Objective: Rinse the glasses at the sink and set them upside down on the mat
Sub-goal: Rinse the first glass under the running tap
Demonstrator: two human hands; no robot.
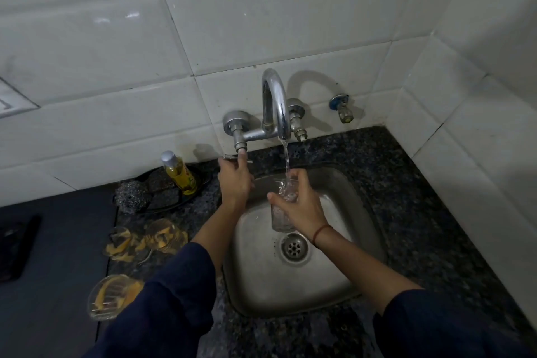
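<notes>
- The granite counter wraps the steel sink, and a dark mat lies on its left side. From what I can see, nothing stands upside down on that mat yet, so I judge the task barely begun.
- My right hand holds 1 clear glass over the basin, mouth up, directly beneath the tap spout. My fingers curl around the glass wall, with the thumb pressed on its left side.
- The stream of water falls from the spout into that glass, so this is the rinsing step for the 1st one; tipping it out and inverting it on the mat are left.
- My left hand reaches up to the left tap handle, fingertips pinching it. I cannot tell which way, if at all, the handle is being turned.
- 2 or 3 glasses with yellow residue wait at the mat's edge, left of the sink, unrinsed by the look of them. My left sleeve covers part of the nearest one, and the cluster further back overlaps, so the count is unsure.
- A bottle of yellow dish liquid and a steel scrubber sit on a dark tray behind them.
- A dark flat object on the mat's far left is too dim to identify.
</notes>
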